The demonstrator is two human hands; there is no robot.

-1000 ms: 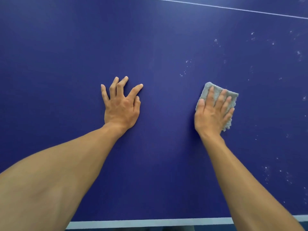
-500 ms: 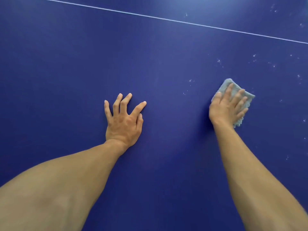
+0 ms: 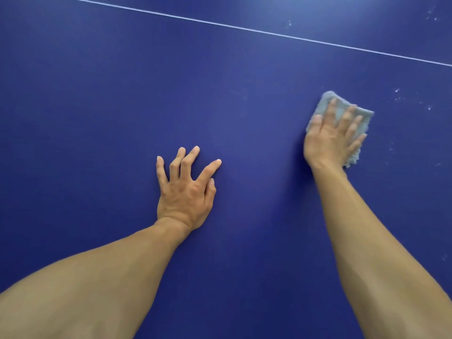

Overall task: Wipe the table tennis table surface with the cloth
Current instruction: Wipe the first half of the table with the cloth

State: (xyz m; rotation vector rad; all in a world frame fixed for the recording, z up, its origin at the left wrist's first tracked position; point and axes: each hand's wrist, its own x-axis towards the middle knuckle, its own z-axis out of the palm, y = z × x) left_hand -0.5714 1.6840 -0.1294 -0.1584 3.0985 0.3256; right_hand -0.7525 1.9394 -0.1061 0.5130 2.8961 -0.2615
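Observation:
The blue table tennis table [image 3: 97, 106] fills the view. A folded grey-blue cloth [image 3: 364, 117] lies flat on it at the right. My right hand [image 3: 331, 138] presses down on the cloth with fingers spread, covering most of it; it is slightly blurred. My left hand [image 3: 186, 192] rests on the bare surface at the centre, fingers apart and fingertips braced, holding nothing.
A thin white line [image 3: 244, 28] runs across the table beyond both hands. White specks of dirt [image 3: 397, 94] dot the surface to the right of the cloth and at the upper right. The table's near edge is out of view.
My right hand has slid the cloth away from me and to the right, toward the white line. The view has shifted forward, so the near white edge has dropped out. My left hand stays braced.

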